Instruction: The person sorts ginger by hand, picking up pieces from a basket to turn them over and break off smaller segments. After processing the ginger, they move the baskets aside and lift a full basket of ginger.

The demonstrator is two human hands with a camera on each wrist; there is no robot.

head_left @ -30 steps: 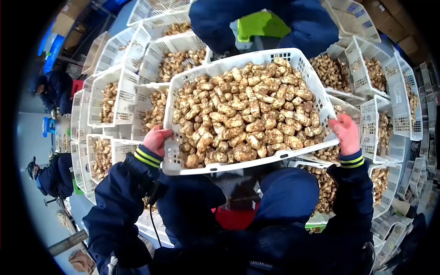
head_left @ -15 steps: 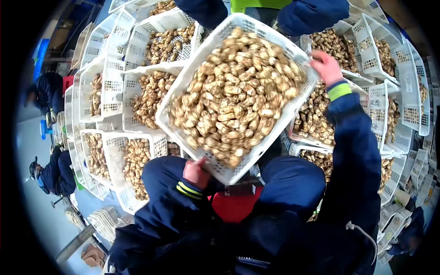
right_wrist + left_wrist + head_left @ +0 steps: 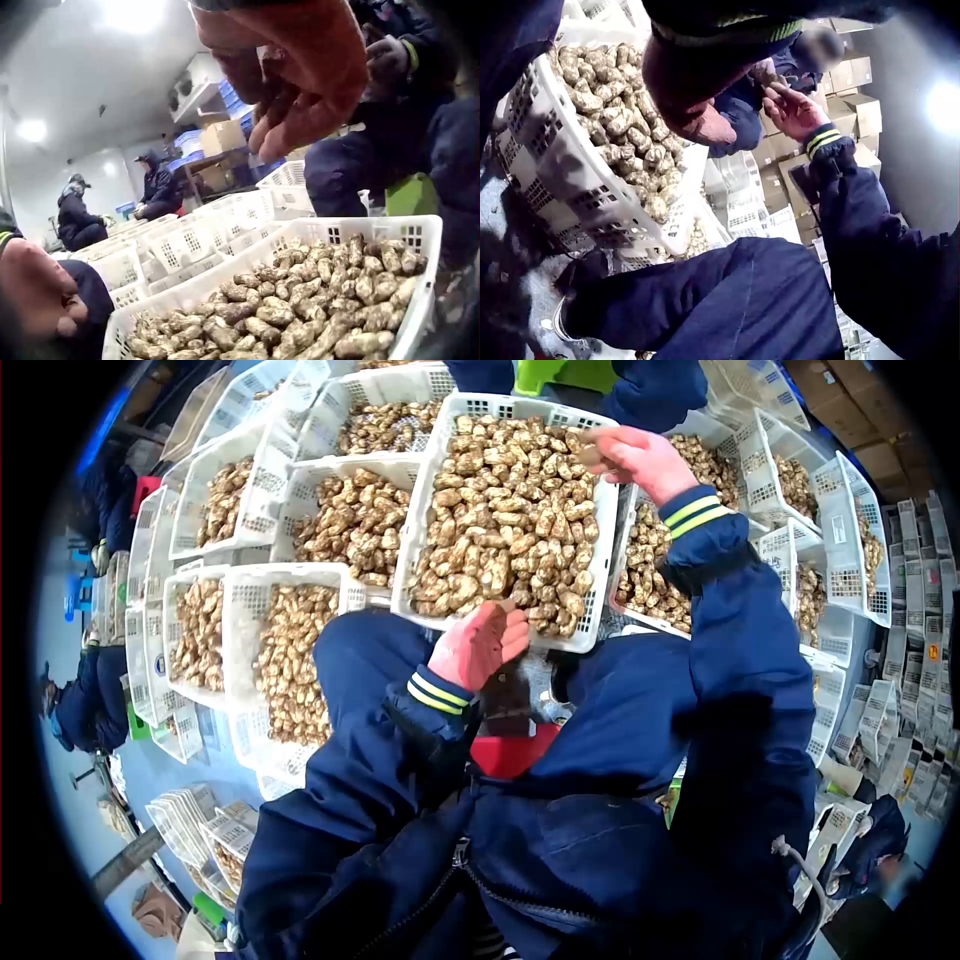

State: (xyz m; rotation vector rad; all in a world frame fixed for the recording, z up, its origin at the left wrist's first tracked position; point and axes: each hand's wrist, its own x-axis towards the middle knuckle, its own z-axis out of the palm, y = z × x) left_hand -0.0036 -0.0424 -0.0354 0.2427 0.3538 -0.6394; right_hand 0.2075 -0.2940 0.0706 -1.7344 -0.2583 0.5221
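Note:
A white plastic crate full of knobby brown-and-cream tubers sits in front of the knees, its long side pointing away from the body. My left hand is at its near end, palm turned up and fingers loosely bent beside the rim. Over the far right corner hovers my right hand, its fingers pointing left above the tubers. In the right wrist view the right hand hangs above the crate's contents with loosely curled fingers and nothing visible in them. The left hand shows at the lower left there.
More white crates of tubers stand on both sides, such as one at left and one at right. A red seat lies between the knees. Another person in dark clothes sits opposite, near a green stool. Cardboard boxes are stacked far right.
Both hands carried the full crate, turned it from crosswise to lengthwise, and set it down between the side crates. The hands have let go of its rim.

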